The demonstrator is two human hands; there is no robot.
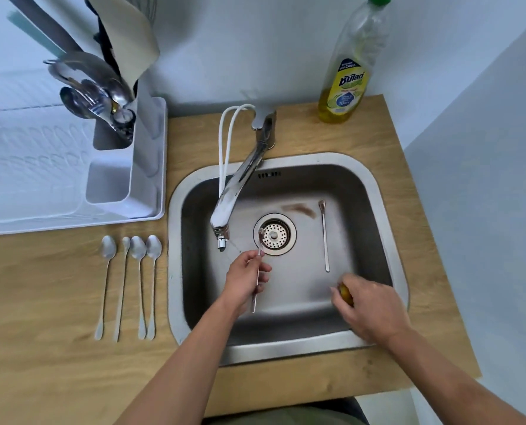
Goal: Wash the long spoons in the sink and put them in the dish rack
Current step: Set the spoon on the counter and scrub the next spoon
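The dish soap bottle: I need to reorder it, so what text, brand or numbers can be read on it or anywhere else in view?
Dish soap bottle, yellow label: large brand word in Thai script, too stylised to transcribe reliably.
Blue circle lower on the label: a number, perhaps "10", blurred.
Small dark band at the label's top: too small to read.
Nothing else in view carries text.
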